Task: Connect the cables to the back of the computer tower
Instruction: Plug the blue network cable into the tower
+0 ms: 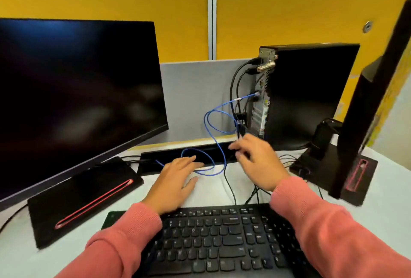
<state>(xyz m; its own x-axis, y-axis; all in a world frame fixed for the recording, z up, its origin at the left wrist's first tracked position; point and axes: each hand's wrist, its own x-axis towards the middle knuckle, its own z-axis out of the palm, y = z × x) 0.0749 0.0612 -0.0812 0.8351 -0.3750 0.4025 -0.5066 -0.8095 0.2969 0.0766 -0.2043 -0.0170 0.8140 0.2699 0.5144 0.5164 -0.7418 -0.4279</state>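
A black computer tower stands upright at the back right, its rear panel facing left. Two black cables plug in near the panel's top. A blue network cable runs from a port at mid-height and loops down onto the desk. My right hand hovers just below the panel's foot, fingers spread and blurred, with a black plug hanging right above the fingertips. My left hand lies flat over the blue cable's lower loop, fingers apart, gripping nothing.
A large dark monitor with its stand fills the left. A second monitor stands edge-on at the right. A black keyboard lies in front. A black bar lies behind my hands. Thin black cables cross the white desk.
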